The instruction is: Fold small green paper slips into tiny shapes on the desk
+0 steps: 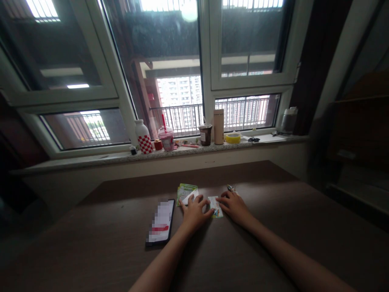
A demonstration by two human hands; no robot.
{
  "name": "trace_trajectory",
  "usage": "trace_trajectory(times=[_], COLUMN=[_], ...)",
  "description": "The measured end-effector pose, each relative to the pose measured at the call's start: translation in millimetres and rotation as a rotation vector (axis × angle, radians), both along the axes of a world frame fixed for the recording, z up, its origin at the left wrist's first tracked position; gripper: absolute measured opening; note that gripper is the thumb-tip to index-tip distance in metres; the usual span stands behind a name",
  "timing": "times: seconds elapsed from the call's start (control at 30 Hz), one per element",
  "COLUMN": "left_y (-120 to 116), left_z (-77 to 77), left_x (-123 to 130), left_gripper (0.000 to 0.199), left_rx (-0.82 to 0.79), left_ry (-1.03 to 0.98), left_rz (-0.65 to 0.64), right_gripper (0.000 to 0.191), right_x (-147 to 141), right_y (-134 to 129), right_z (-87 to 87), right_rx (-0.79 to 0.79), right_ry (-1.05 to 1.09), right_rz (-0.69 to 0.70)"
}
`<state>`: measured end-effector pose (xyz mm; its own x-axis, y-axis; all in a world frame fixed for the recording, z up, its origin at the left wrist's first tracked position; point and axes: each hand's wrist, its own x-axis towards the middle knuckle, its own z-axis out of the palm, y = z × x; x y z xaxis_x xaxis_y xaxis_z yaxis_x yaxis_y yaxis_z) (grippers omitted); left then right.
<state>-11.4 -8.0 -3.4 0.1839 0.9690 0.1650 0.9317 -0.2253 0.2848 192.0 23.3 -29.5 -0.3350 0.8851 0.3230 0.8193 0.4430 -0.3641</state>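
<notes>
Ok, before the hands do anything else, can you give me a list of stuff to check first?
1. Small card on the table, between both hands: ok.
2. Right hand gripping the card, not just resting by it: cannot tell.
3. Green cards in a neat pile: not ok, they're spread unevenly, with white paper on top by the left hand.
4. Phone lying on the table: ok.
5. Drink cups off the table: ok, the pink cup and dark cup are on the windowsill.
6. Small card's writing readable: cannot tell, too tiny.
</notes>
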Motion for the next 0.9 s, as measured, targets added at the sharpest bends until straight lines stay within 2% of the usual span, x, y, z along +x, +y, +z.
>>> trace_trajectory(times=[0.17,0.43,0.9], left_y=[0.0,1.2,-1.9], left_z=[-1.3,-3.9,0.6], left_x=[-0.1,-0.8,0.8], left_gripper=[0.039,0.038,0.038], left_rx=[0.010,0.018,-0.004], left_ry=[-0.010,0.003,0.009], left_rz=[0.001,0.000,0.002], right_gripper=[0.029,0.028,0.055], right_x=[-2.0,4.0,18.6], right_y=[0.3,6.3,1.1], right_z=[2.9,5.6,10.3], right_rx=[0.000,-0.052,-0.254], right_ry=[0.016,0.091,0.120], right_rz=[-0.019,0.029,0.171])
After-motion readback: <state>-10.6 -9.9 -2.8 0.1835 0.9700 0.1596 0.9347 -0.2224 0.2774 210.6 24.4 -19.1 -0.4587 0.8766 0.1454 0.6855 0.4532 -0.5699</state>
